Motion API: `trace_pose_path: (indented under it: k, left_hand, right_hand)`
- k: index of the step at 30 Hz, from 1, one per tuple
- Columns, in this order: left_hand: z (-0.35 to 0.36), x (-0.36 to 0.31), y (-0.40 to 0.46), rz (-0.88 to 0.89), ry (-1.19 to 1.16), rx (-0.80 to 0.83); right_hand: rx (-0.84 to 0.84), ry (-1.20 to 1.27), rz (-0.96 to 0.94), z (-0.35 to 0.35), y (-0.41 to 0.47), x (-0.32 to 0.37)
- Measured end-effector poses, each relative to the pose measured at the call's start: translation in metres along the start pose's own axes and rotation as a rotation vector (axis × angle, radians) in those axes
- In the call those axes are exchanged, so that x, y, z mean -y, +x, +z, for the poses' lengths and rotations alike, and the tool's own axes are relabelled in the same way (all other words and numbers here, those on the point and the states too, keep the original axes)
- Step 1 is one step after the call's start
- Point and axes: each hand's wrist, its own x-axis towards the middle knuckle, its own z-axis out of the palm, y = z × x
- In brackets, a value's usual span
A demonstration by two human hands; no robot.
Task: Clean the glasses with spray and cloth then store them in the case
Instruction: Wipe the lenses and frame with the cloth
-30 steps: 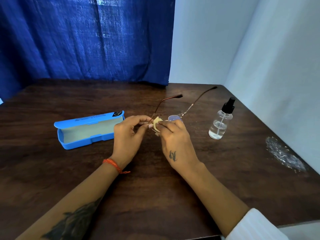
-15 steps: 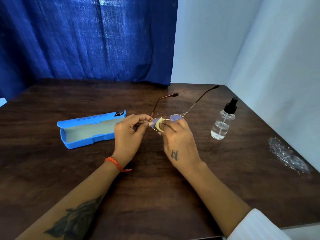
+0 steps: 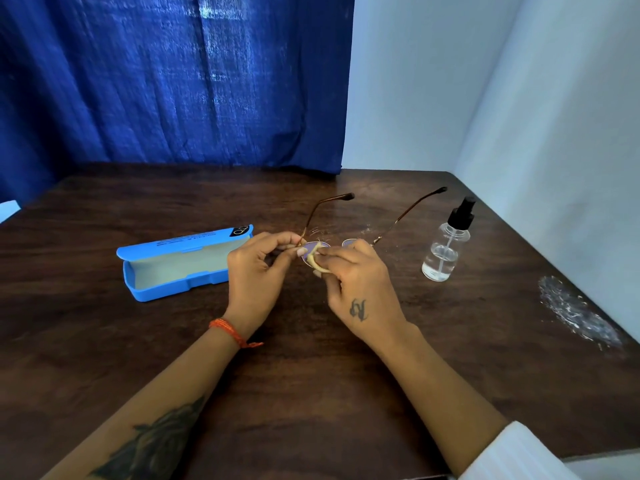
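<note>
Glasses [image 3: 313,249] sit just above the wooden table [image 3: 311,393], both temple arms open, pointing away. Left hand [image 3: 258,271] pinches the frame's left edge w/ thumb + forefinger. Right hand [image 3: 360,282] pinches a yellow cloth [image 3: 316,263] on the left lens. Blue case [image 3: 180,263] lies open left of the glasses; spray bottle [image 3: 446,242] stands upright to their right.

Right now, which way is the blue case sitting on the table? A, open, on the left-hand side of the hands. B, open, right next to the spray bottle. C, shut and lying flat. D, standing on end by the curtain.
A: the case lies open with its pale lining showing, out past the left hand, while the spray bottle stands apart beyond the right hand.
</note>
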Motion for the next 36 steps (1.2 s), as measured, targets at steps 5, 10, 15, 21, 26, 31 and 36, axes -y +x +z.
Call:
trace_pose_path:
  k: [5, 10, 15, 21, 26, 31, 36]
  left_hand:
    - [0.003, -0.004, -0.002, 0.044, 0.059, 0.014]
    - [0.002, -0.005, -0.002, 0.029, 0.05, -0.007]
    - [0.002, -0.004, -0.002, 0.013, 0.034, -0.019]
    - [0.002, -0.001, 0.001, 0.011, 0.05, -0.018]
    - [-0.002, 0.003, 0.002, -0.003, 0.05, -0.046]
    - [-0.001, 0.0, 0.002, -0.023, 0.029, -0.05]
    - [-0.001, -0.003, 0.002, -0.033, 0.011, -0.05]
  right_hand:
    - [0.012, -0.282, -0.06, 0.01, 0.003, 0.011]
    - [0.148, -0.11, 0.027, 0.013, 0.002, 0.007]
    - [0.027, 0.081, 0.012, 0.006, 0.005, 0.002]
    - [0.009, -0.059, 0.092, 0.009, 0.001, 0.001]
    - [0.006, 0.33, 0.276, -0.001, 0.005, -0.01]
    - [-0.138, 0.801, 0.663, -0.014, 0.012, -0.018]
    - [-0.229, 0.674, 0.654, -0.015, 0.009, -0.017]
